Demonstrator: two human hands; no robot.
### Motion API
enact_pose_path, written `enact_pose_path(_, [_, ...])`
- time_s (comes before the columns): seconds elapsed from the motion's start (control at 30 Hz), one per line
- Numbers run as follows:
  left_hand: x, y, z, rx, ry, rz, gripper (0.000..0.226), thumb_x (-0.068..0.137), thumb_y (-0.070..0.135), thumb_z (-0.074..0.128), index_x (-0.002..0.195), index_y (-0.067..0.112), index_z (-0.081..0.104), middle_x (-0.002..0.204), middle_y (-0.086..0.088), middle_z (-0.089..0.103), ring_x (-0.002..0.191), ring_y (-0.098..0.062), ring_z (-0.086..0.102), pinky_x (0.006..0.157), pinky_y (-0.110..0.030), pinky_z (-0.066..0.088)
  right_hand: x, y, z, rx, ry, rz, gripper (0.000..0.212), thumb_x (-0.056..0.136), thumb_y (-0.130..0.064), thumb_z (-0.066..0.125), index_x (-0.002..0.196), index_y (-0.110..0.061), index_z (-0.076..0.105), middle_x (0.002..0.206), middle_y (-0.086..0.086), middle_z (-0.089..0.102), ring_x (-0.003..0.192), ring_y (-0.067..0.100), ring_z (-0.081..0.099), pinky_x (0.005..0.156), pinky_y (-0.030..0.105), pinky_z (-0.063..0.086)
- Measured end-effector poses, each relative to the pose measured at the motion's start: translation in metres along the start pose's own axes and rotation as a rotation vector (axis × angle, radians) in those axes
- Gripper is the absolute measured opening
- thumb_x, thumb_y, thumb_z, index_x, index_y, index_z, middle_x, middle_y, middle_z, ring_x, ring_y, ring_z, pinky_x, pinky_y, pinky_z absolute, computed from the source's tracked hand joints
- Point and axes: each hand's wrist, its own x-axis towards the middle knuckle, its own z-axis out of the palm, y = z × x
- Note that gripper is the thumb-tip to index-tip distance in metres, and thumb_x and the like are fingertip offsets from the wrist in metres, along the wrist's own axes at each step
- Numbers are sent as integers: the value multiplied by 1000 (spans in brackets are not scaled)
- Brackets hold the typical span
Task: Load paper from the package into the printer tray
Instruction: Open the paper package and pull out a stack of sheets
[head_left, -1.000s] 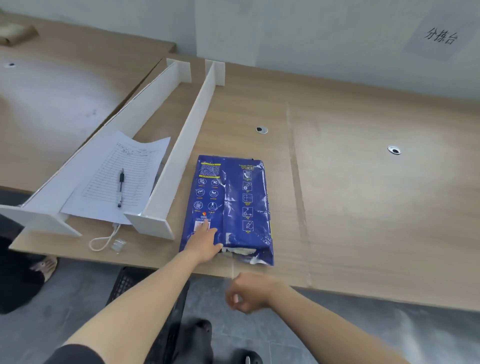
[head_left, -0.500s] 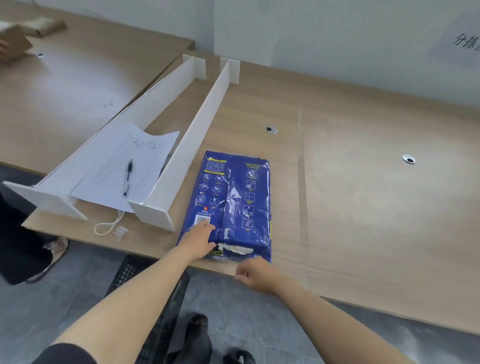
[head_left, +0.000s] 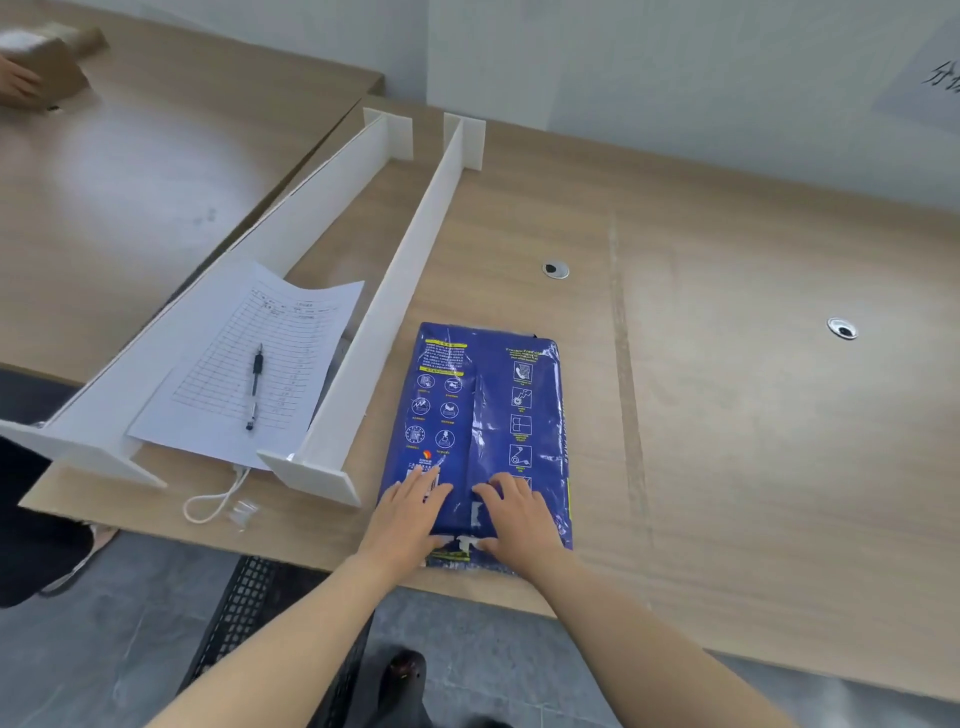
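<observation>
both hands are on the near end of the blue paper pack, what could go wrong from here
1. The blue paper pack lies with its near end at the table edge; pulling at the wrapper there could drag it off onto the floor.
2. The wrapper looks already torn under the left hand and right hand, so a hard rip might crease or spill the sheets.
3. The white divider stands close beside the pack and could get knocked.

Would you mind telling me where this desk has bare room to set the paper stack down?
The widest bare patch lies right of the blue paper package, around the two cable holes. Left is crowded: the white divider stands close beside the package, with a form and pen beyond it.
</observation>
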Motion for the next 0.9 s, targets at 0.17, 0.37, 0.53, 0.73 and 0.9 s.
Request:
enact_pose_path(0.17, [3,-14,-6,-11,20,91,63,89,34,52,144,19,25,156,-2,25,145,-20,19,116,-34,23,-2,7,0,112,29,-22,41,87,-28,58,125,-16,50,130,4,49,120,24,42,99,33,36])
enact_pose_path(0.37, [8,-28,-10,97,122,312,83,58,35,83,128,24,41,110,9,72,101,-13,69,73,-20,58,-8,15,-22,311,40,1,25,92,-25,48,111,-11,56,115,9,60,109,26,53,89,35,43])
enact_pose_path(0.53, [15,-29,-16,-51,169,310,92,49,-6,81,127,25,43,111,-2,68,83,-17,70,60,-20,59,-8,13,-35,400,262,160,36,91,-3,41,119,-25,39,103,8,55,77,30,50,65,33,37])
enact_pose_path(0.73, [19,-34,-39,213,217,124,43,36,16,93,75,17,73,119,-19,66,109,-38,59,74,-43,58,-11,20,-40,-42,385,301,44,41,17,68,78,-7,64,88,16,56,60,30,59,39,28,38])
enact_pose_path(0.9, [23,-40,-39,431,346,124,30,46,17,86,72,15,71,145,-16,37,144,-34,-11,110,-60,20,-6,15,-42,-414,325,393,27,42,0,62,67,-5,70,113,13,68,105,31,64,92,59,36])
